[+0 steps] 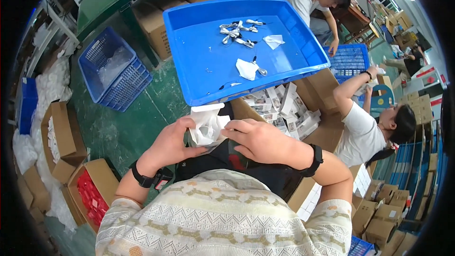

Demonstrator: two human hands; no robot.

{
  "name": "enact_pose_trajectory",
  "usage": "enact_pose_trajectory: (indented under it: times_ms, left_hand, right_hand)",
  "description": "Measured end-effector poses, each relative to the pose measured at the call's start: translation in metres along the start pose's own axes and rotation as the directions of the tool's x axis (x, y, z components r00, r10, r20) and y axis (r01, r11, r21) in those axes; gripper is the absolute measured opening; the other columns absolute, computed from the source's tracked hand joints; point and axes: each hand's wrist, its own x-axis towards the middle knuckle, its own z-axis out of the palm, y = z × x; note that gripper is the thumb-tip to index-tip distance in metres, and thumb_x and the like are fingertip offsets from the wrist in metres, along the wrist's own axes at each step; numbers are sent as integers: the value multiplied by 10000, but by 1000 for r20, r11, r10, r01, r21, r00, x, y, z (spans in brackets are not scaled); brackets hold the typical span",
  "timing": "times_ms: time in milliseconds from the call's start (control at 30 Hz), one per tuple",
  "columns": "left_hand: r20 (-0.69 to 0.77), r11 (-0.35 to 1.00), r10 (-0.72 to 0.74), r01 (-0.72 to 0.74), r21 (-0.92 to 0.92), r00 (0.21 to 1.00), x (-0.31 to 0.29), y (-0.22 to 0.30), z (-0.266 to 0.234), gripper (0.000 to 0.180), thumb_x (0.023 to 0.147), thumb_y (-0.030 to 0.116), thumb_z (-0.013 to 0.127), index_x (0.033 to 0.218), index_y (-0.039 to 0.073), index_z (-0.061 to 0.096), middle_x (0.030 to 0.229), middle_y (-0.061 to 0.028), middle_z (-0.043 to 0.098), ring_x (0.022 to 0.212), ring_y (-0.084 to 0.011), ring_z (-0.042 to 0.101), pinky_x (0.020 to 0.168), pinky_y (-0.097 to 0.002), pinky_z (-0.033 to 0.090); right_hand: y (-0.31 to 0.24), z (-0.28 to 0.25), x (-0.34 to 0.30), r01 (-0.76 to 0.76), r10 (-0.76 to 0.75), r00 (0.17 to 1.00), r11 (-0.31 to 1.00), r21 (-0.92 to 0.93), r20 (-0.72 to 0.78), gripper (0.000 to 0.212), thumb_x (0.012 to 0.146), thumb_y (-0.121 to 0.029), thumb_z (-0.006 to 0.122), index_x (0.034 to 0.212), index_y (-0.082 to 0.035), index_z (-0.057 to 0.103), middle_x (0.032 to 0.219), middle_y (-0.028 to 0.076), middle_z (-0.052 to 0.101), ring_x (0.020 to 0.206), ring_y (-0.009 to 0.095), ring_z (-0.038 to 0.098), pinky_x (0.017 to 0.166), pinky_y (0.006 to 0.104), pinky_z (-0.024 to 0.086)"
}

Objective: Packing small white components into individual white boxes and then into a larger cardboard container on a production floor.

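Between my two hands, close in front of my body, is a small white box (204,112) with its lid flap raised. White wrapping or cable-like stuff shows inside; I cannot make out exactly what. My left hand (170,143) grips the box's left side, thumb below and fingers against its wall. The fingers of my right hand (256,138) are bent at the box's right edge, touching the white contents. Just beyond stands a blue plastic tray (199,78) holding several bundled white cables (231,32) and a few white wrapped pieces (246,68).
To the right of the tray, a large cardboard carton (327,90) holds many small white boxes (287,98). A blue crate (124,81) stands on the green floor at left, near a carton of red packets (90,199). Two people work at the right, beside another blue crate (350,60).
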Motion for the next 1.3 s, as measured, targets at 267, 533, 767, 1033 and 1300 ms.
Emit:
enact_pose_trajectory:
  times_ms: [267, 533, 767, 1033, 1300]
  left_hand:
    - [-135, 997, -6, -4, -74, 991, -9, -16, -3, 552, 616, 188, 816, 999, 69, 437, 1100, -176, 570, 965, -366, 577, 793, -388, 478]
    - [56, 985, -119, 125, -117, 991, -14, -26, -23, 297, 646, 204, 773, 834, 39, 614, 1103, -159, 573, 1029, -342, 558, 828, -372, 471]
    - [59, 979, -103, 112, -173, 993, -20, -50, -21, 415, 633, 194, 791, 931, 59, 534, 1100, -182, 568, 1033, -366, 554, 832, -401, 470]
    - [-76, 977, -5, -11, -211, 997, -20, -59, -16, 586, 621, 173, 814, 1014, 90, 387, 1098, -221, 559, 1009, -395, 562, 809, -428, 476]
    - [-129, 980, -43, 17, -200, 991, -19, -49, -17, 541, 645, 205, 801, 1010, 54, 432, 1124, -221, 544, 981, -383, 572, 803, -405, 478]
  right_hand:
    - [92, -67, 38, -350, 337, 911, 937, 13, 238, 302, 814, -235, 625, 1046, -41, 629, 901, 136, 655, 864, 261, 617, 773, 350, 486]
    - [265, -42, 110, -719, 804, 380, 568, -400, 457, 561, 762, -509, 629, 1044, -23, 635, 964, 157, 650, 809, 240, 621, 691, 377, 503]
    - [292, -4, 126, -787, 757, 49, 430, -441, 652, 794, 582, -630, 725, 1143, -80, 612, 1081, 165, 623, 898, 325, 613, 739, 387, 498]
    - [306, 39, 143, -475, 702, 301, 697, -537, 645, 528, 638, -448, 731, 872, 23, 676, 792, 160, 658, 638, 252, 653, 525, 368, 524]
    - [244, -16, 160, -660, 667, 640, 731, -172, 381, 528, 710, -404, 690, 989, 38, 612, 835, 171, 664, 697, 261, 666, 553, 349, 542]
